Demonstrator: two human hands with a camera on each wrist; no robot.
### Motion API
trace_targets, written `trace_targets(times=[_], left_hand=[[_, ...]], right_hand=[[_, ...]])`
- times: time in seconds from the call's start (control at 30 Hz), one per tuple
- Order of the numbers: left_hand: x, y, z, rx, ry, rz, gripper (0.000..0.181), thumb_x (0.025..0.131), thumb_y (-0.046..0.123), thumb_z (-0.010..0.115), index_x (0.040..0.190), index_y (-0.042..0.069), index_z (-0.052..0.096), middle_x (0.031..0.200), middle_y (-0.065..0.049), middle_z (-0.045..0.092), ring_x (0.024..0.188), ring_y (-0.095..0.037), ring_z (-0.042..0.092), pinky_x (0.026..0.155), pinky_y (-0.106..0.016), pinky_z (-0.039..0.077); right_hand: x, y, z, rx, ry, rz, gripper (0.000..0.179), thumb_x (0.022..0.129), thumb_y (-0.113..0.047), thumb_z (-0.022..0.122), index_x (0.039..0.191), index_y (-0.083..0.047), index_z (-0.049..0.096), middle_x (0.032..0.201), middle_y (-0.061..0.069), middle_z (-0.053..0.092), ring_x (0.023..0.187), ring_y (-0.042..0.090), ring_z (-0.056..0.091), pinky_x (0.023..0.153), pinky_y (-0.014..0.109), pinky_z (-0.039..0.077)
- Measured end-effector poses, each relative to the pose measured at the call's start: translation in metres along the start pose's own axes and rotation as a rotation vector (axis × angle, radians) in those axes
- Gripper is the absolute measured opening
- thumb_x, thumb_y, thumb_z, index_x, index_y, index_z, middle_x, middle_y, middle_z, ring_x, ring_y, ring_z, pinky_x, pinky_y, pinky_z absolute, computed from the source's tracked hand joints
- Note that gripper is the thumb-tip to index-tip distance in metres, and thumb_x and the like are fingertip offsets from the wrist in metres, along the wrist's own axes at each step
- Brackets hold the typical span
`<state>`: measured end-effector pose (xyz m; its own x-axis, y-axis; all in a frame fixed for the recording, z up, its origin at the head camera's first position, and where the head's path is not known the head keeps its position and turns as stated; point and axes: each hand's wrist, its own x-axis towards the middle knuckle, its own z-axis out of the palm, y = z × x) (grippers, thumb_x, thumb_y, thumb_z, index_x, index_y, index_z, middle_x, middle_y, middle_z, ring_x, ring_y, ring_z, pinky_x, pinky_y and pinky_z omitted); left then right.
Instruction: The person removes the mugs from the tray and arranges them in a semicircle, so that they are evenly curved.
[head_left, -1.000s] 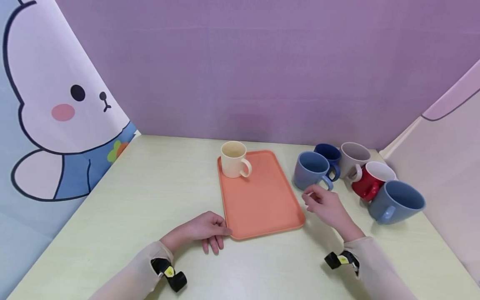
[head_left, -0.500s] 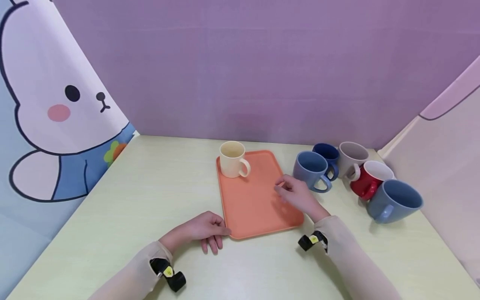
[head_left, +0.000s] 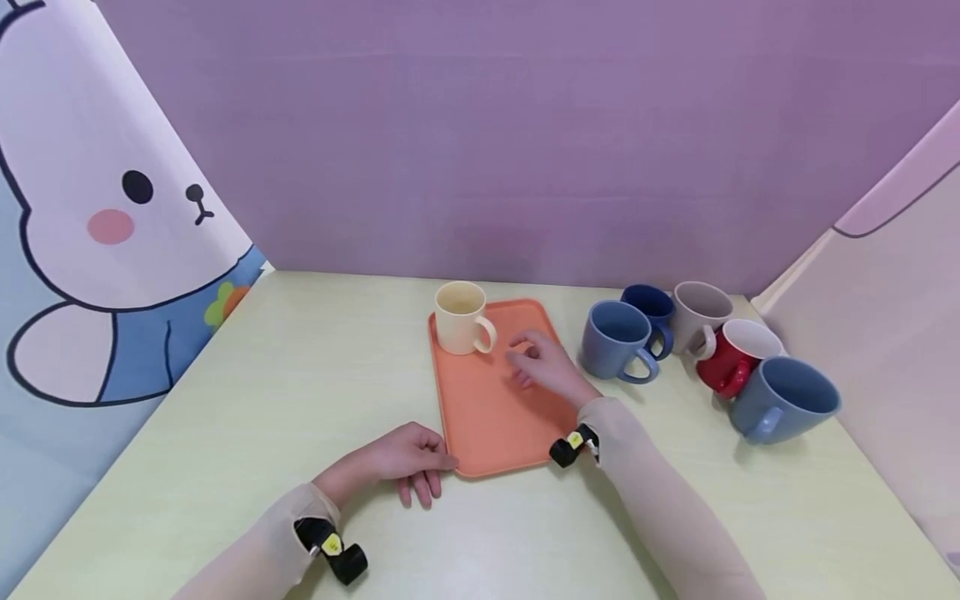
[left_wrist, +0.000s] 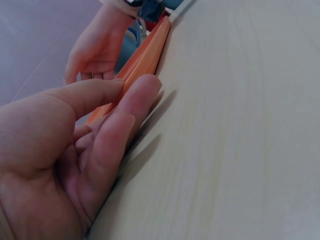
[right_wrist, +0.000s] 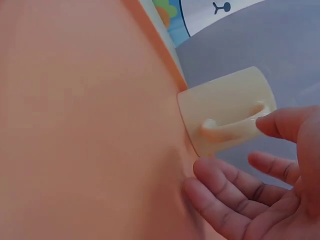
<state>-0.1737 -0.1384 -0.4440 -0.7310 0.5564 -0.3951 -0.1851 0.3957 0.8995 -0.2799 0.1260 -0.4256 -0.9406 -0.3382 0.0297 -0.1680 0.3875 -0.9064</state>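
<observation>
An orange tray [head_left: 487, 417] lies on the table, and a cream mug [head_left: 454, 325] stands upright on its far left corner, handle toward the right. My left hand [head_left: 408, 457] pinches the tray's near left corner between thumb and index finger; the left wrist view shows the thumb [left_wrist: 97, 95] on the rim. Over the tray, just right of the mug handle [right_wrist: 232, 129], hovers my right hand [head_left: 546, 365]. Its fingers are loosely bent and hold nothing. In the right wrist view its thumb overlaps the handle.
Right of the tray stand a grey-blue mug [head_left: 611, 342], a dark blue mug [head_left: 660, 321], a pale grey mug [head_left: 690, 321], a red mug [head_left: 723, 367] and a large blue mug [head_left: 780, 408]. A purple cloth backdrop [head_left: 480, 150] rises behind the table.
My right hand has moved left from beside the grey-blue mug, across the tray, to near the cream mug's handle. The left hand has stayed at the tray corner.
</observation>
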Motion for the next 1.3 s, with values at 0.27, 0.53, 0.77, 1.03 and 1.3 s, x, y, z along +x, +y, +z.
trace_targets(times=[0.27, 0.53, 0.77, 1.03, 1.3], left_hand=[[-0.003, 0.001, 0.000, 0.004, 0.002, 0.007, 0.030, 0.097, 0.025, 0.065, 0.079, 0.002, 0.058, 0.068, -0.013, 0.070, 0.053, -0.019, 0.069, 0.038, -0.025, 0.050], [-0.002, 0.000, 0.001, 0.005, -0.006, 0.005, 0.028, 0.097, 0.025, 0.064, 0.082, 0.001, 0.061, 0.068, -0.013, 0.070, 0.053, -0.019, 0.069, 0.038, -0.024, 0.050], [-0.002, 0.000, -0.001, 0.014, -0.004, -0.007, 0.028, 0.098, 0.025, 0.064, 0.082, 0.002, 0.062, 0.069, -0.013, 0.071, 0.054, -0.018, 0.069, 0.039, -0.025, 0.051], [-0.003, 0.001, -0.001, 0.011, -0.006, -0.003, 0.028, 0.097, 0.025, 0.064, 0.083, 0.001, 0.062, 0.069, -0.013, 0.071, 0.054, -0.019, 0.070, 0.039, -0.026, 0.051], [-0.002, 0.002, -0.001, 0.012, -0.010, -0.004, 0.028, 0.098, 0.025, 0.064, 0.083, 0.002, 0.062, 0.068, -0.013, 0.071, 0.054, -0.019, 0.069, 0.039, -0.026, 0.051]], right_hand=[[0.021, -0.003, 0.017, 0.065, -0.007, 0.055, 0.027, 0.100, -0.022, 0.061, 0.123, -0.008, 0.058, 0.090, 0.019, 0.067, 0.072, 0.025, 0.068, 0.067, 0.034, 0.060], [0.033, -0.009, 0.029, 0.252, 0.015, 0.108, 0.030, 0.104, -0.027, 0.054, 0.109, 0.002, 0.057, 0.086, 0.022, 0.066, 0.066, 0.024, 0.068, 0.065, 0.037, 0.061], [0.037, -0.007, 0.032, 0.363, -0.010, 0.143, 0.028, 0.107, -0.022, 0.049, 0.109, 0.004, 0.057, 0.080, 0.021, 0.065, 0.063, 0.021, 0.068, 0.062, 0.035, 0.061], [0.035, -0.006, 0.033, 0.493, -0.043, 0.187, 0.030, 0.107, -0.027, 0.048, 0.106, 0.003, 0.053, 0.079, 0.016, 0.066, 0.067, 0.022, 0.068, 0.069, 0.039, 0.062], [0.029, -0.008, 0.034, 0.604, -0.080, 0.206, 0.028, 0.107, -0.021, 0.048, 0.103, 0.006, 0.053, 0.078, 0.016, 0.068, 0.069, 0.023, 0.070, 0.075, 0.044, 0.061]])
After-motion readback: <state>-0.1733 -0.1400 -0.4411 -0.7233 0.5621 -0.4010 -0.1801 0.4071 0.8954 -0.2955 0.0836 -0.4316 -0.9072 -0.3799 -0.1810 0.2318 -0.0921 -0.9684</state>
